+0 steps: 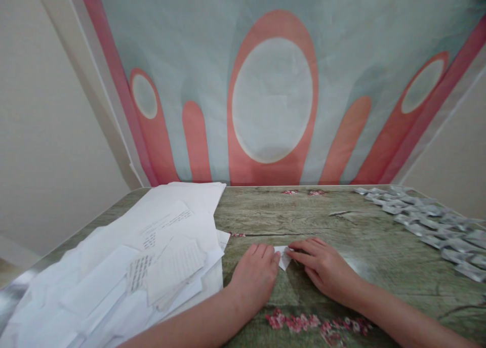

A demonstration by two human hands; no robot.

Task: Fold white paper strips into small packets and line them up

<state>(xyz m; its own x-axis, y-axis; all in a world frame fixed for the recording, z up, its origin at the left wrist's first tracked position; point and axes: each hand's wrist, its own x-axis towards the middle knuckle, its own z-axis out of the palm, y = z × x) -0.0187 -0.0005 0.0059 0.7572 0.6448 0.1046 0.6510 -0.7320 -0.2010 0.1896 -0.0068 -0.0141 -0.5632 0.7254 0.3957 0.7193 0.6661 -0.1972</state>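
A small piece of white paper (283, 261), folded to a point at its lower end, lies on the table between my two hands. My left hand (256, 269) rests on the table with curled fingers, its thumb and fingertip gripping the paper's left edge. From the other side, my right hand (322, 263) has its thumb and index finger pressed on the paper's right part. The other right fingers are stretched past the paper's far edge. Fingertips hide part of the paper.
Loose white sheets and printed paper slips (174, 267) cover the table's left side. At the right, several rows of folded paper pieces (425, 219) stand on the wood-patterned table (261, 211). A wall hanging (269, 176) with pink shapes rises behind the far edge.
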